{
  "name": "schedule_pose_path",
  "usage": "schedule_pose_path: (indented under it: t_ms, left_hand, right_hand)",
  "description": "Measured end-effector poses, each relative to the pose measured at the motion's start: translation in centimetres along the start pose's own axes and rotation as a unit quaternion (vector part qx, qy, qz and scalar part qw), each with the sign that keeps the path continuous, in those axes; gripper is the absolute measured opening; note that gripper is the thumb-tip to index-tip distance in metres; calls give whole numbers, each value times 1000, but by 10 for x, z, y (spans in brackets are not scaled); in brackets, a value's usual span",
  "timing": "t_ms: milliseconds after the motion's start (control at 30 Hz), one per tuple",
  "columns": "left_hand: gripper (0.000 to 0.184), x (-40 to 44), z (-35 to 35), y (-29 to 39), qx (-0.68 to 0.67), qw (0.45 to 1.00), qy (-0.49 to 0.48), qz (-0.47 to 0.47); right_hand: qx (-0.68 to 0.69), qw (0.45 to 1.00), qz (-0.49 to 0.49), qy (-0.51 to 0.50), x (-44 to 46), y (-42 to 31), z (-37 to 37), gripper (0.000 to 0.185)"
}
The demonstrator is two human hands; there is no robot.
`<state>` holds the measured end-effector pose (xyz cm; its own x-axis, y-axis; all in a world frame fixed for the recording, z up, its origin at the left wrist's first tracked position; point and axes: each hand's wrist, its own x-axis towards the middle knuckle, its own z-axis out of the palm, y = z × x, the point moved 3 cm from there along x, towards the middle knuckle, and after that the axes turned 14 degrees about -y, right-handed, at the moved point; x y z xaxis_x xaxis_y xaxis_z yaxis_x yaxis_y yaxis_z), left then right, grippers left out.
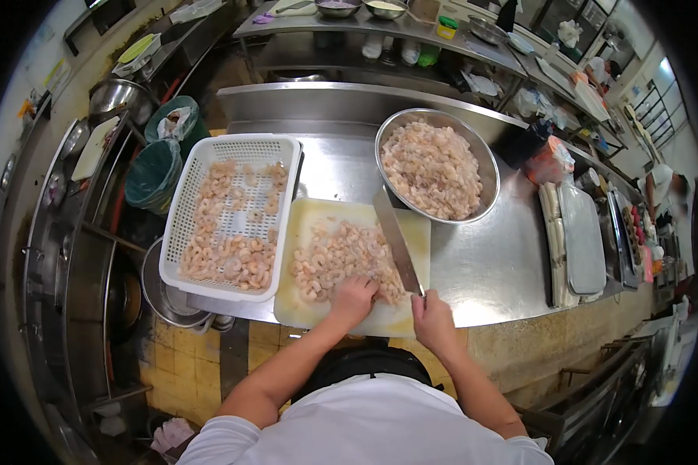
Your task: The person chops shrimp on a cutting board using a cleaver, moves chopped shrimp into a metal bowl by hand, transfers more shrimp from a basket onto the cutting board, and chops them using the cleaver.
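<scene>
My right hand [434,319] is wrapped round the handle of a large kitchen knife [397,239]. Its broad blade points away from me, along the right side of a pile of peeled shrimp [337,257]. That pile lies on a yellowed cutting board [417,310]. At the pile's near edge, the curled fingers of my left hand [354,301] grip some shrimp; the fingertips are partly hidden. Left of the board, a white perforated basket [174,225] holds more peeled shrimp. A steel bowl [492,180] behind the board's right side is heaped with shrimp pieces.
The steel table [488,275] has a raised back edge. At its right stand a grey tray [582,240], a dark bottle [529,138] and a plastic bag [551,160]. Green lined bins [153,177] and a metal pot [157,291] are on the left. Other people are at the far right.
</scene>
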<state>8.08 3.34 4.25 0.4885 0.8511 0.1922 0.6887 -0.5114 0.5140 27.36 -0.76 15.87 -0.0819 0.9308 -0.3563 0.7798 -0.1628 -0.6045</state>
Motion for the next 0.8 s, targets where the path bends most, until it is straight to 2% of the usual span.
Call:
schedule_pose_path:
  t_ms: [67, 100, 167, 267, 367, 467, 667, 800]
  left_hand:
    - [22, -2, -11, -4, -43, 999, -8, -25]
    - [26, -4, -25, -3, -23, 998, 17, -47]
    - [34, -10, -59, -10, 19, 993, 67, -95]
    - [55, -23, -76, -50, 39, 975, 87, -203]
    - [71, -34, -71, -81, 4, 970, 34, -241]
    - [76, -42, -62, -87, 52, 983, 5, -175]
    - [76, -50, -60, -79, -72, 986, -4, -148]
    - [83, -56, -51, -74, -71, 985, -18, -156]
  right_hand:
    - [-15, 1000, 6, -6, 8, 16, 20, 35]
    - [-24, 1000, 4, -9, 16, 25, 31, 35]
    - [-31, 999, -5, -8, 21, 16, 27, 34]
    - [-18, 999, 17, -34, 3, -16, 3, 35]
    - [6, 999, 13, -43, -15, -20, 15, 36]
    - [-47, 998, 1, -30, 5, 11, 58, 35]
    - [-1, 1000, -11, -21, 3, -31, 43, 36]
    - [-48, 998, -26, -24, 9, -24, 72, 36]
